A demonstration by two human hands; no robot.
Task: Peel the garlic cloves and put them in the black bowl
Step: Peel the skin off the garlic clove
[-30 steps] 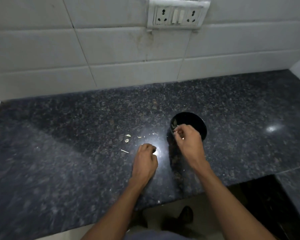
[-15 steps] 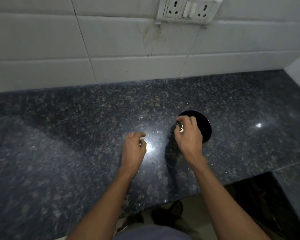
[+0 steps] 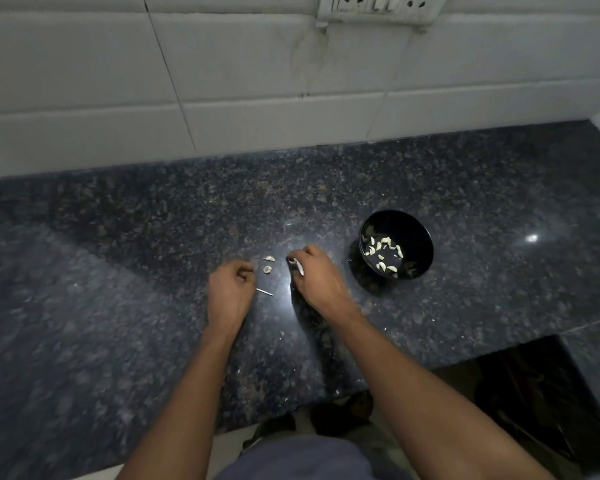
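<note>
A person stands at a dark speckled stone tabletop [image 3: 118, 306] against a white tiled wall [image 3: 222, 81], seen from above. The right hand [image 3: 314, 277] is curled, pinching a pale, thin piece [image 3: 297, 266] at its fingertips; whether this is a garlic clove or only skin is too small to tell. The left hand [image 3: 231, 289] rests on the tabletop with fingers curled in; whether it holds anything cannot be told. Between the two hands lie two small unpeeled or partly peeled garlic pieces [image 3: 268, 264], and a thin pale sliver [image 3: 264, 292] lies just beside the left hand.

To the right, apart from the right hand, sits the black bowl [image 3: 416, 237], holding a scatter of pale peeled garlic cloves [image 3: 383, 252] along with some darker scraps.

The likely risks: the pieces are small and probably slippery, so one could slide out of the pinch and skid off the polished stone toward the front edge. Papery skin may cling to the fingers and drop into the bowl with a clove. A careless reach could also knock the light bowl sideways.
</note>
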